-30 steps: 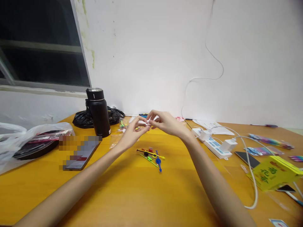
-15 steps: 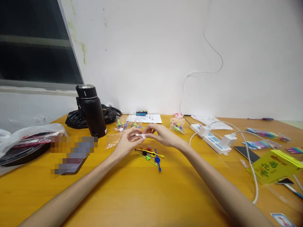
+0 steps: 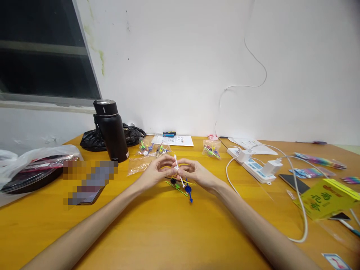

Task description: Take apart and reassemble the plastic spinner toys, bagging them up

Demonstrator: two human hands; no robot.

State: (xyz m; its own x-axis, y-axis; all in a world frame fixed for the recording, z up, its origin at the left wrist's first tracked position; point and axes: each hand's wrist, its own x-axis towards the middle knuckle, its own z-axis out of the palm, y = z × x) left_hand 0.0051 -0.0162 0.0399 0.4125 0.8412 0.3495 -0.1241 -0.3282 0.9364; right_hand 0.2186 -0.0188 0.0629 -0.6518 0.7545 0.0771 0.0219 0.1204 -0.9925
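While left hand (image 3: 153, 173) and right hand (image 3: 201, 175) pinch white plastic arrow (image 3: 176, 167), blue plastic arrow (image 3: 188, 189) lies loose, unbagged; similar coloured pieces (image 3: 213, 151) already inside clear plastic bag (image 3: 218, 144).

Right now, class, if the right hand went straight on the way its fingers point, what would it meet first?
The right hand would probably meet the white arrow it already touches, then the left hand beyond; exact depth is unclear.

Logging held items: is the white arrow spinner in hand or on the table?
In hand: the left hand and right hand pinch the white arrow spinner, ends jutting out.
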